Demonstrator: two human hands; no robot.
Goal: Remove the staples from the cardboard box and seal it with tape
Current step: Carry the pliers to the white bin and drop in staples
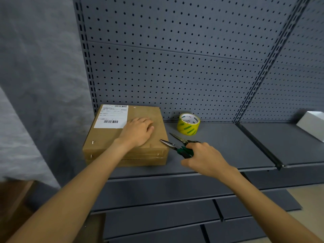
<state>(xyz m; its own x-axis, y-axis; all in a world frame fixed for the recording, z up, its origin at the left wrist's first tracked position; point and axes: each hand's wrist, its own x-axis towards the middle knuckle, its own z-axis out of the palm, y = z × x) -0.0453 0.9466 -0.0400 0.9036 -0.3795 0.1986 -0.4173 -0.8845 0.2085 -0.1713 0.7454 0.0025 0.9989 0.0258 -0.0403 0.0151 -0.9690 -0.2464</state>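
A flat cardboard box (108, 137) with a white shipping label lies on the grey shelf (228, 148). Staples show at its front left corner (93, 142) and along its front edge. My left hand (137, 131) rests flat on the box top, fingers relaxed. My right hand (205, 158) grips the green handles of long-nose pliers (171, 145), whose tip touches the box's right front corner. A roll of yellow-green tape (188, 124) stands on the shelf right of the box. Scissors (178, 138) lie between the tape and my right hand.
A grey pegboard (175, 67) backs the shelf. A white box (313, 125) sits at the far right. Lower shelves (157, 216) step out below, and brown cardboard (15, 207) stands at the bottom left.
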